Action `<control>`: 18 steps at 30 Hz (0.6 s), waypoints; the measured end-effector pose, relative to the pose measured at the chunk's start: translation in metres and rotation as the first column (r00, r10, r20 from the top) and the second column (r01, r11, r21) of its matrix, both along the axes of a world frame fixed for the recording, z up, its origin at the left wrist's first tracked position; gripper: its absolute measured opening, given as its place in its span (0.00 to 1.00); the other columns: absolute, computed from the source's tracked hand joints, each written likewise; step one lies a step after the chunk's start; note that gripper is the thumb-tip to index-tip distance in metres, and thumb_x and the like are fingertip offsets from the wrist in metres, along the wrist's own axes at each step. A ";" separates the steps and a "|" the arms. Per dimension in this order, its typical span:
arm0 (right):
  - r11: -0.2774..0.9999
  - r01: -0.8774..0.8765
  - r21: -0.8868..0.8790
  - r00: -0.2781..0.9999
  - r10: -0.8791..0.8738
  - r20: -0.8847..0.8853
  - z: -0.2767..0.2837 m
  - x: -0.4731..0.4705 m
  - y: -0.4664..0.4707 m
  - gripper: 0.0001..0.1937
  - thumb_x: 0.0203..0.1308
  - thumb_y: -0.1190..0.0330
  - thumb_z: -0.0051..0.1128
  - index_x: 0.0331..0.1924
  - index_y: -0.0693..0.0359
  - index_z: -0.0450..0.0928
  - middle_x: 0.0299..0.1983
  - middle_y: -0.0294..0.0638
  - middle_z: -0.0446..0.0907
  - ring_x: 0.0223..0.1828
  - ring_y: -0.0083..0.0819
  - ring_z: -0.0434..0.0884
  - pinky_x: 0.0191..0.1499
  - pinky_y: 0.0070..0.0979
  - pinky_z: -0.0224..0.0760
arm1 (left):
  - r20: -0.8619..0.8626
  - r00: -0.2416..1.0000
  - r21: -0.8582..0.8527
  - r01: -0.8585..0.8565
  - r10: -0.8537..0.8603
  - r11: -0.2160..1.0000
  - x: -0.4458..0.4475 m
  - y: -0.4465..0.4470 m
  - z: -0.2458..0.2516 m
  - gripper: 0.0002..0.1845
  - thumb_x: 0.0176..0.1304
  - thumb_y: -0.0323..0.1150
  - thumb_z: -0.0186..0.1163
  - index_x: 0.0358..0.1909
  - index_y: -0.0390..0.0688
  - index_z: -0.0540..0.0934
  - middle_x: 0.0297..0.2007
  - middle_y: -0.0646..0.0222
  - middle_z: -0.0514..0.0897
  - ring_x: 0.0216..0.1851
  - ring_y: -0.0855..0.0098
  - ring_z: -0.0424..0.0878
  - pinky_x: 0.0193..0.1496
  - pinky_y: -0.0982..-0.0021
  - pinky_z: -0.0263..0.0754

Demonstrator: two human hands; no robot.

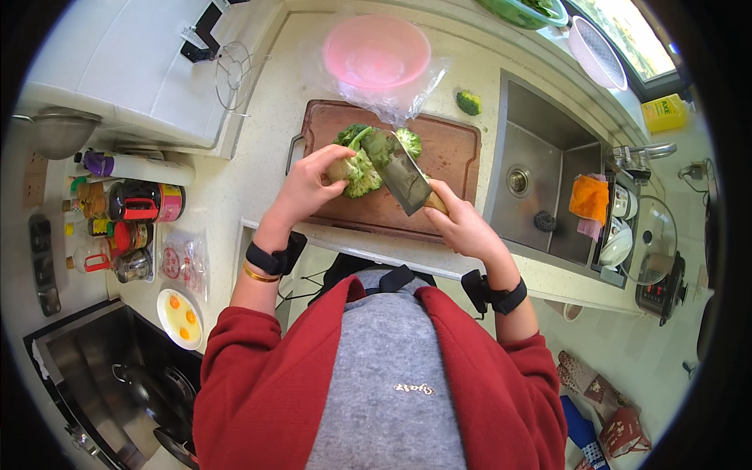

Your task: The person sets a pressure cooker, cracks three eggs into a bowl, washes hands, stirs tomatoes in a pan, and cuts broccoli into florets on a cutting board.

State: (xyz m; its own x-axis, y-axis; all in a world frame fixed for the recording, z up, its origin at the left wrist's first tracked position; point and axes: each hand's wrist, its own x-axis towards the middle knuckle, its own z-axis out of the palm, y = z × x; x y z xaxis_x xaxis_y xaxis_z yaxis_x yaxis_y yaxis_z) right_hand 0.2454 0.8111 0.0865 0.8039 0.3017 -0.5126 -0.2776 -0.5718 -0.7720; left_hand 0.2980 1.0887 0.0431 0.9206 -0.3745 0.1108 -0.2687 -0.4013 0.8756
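Observation:
My left hand (317,181) grips the stem of a head of broccoli (363,177) over the wooden cutting board (449,154). In my right hand (461,220) is the wooden handle of a cleaver (402,175). Its broad blade slants across the board, with the far end at the broccoli; whether the edge is cutting into it I cannot tell. A cut floret (409,143) rests just beyond the blade. Another floret (469,103) lies on the counter past the board's far right corner.
A pink bowl (376,53) sits on clear plastic behind the board. To the right is a steel sink (529,135) with a scouring pad (545,221). Bottles (144,201) crowd the left counter, near a white dish of cracked eggs (167,329). A stove (88,364) is lower left.

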 end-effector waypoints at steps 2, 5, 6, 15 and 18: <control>0.998 0.006 -0.066 0.997 -0.001 0.079 -0.001 -0.006 0.004 0.22 0.64 0.66 0.47 0.61 0.57 0.61 0.31 0.59 0.80 0.32 0.58 0.80 0.37 0.48 0.71 | -0.116 0.993 -0.064 -0.017 0.010 0.998 0.001 0.001 0.001 0.22 0.48 0.22 0.62 0.49 0.42 0.77 0.47 0.60 0.81 0.47 0.58 0.80 0.50 0.68 0.76; 0.952 -0.005 -0.307 0.921 0.125 0.370 -0.006 -0.028 0.028 0.21 0.63 0.67 0.45 0.61 0.57 0.62 0.29 0.56 0.81 0.32 0.55 0.81 0.36 0.49 0.74 | -0.011 1.000 0.047 0.005 -0.005 0.999 -0.004 -0.005 -0.001 0.22 0.48 0.23 0.62 0.49 0.41 0.77 0.47 0.60 0.81 0.47 0.58 0.80 0.50 0.68 0.76; 0.939 -0.009 -0.345 0.909 0.151 0.389 -0.007 -0.031 0.036 0.21 0.63 0.67 0.46 0.60 0.58 0.62 0.29 0.55 0.81 0.32 0.54 0.82 0.34 0.49 0.74 | 0.029 0.999 0.055 -0.019 0.017 0.998 -0.006 -0.007 -0.001 0.22 0.48 0.23 0.62 0.49 0.41 0.77 0.47 0.59 0.81 0.47 0.58 0.80 0.50 0.67 0.76; 0.990 0.022 -0.139 0.985 0.002 0.173 -0.011 -0.013 0.022 0.22 0.63 0.66 0.46 0.61 0.58 0.62 0.32 0.60 0.80 0.34 0.59 0.81 0.37 0.51 0.72 | 0.045 0.999 0.006 0.008 -0.008 1.000 -0.003 -0.005 -0.005 0.22 0.49 0.22 0.60 0.50 0.42 0.78 0.47 0.61 0.81 0.45 0.62 0.81 0.48 0.69 0.76; 0.998 0.060 -0.025 0.998 -0.061 -0.019 -0.011 -0.011 0.011 0.23 0.64 0.65 0.47 0.62 0.57 0.60 0.31 0.62 0.79 0.34 0.60 0.80 0.37 0.48 0.72 | -0.165 0.986 -0.068 -0.003 -0.008 0.998 0.003 0.003 -0.004 0.22 0.50 0.22 0.60 0.51 0.42 0.78 0.47 0.64 0.82 0.44 0.68 0.81 0.47 0.70 0.77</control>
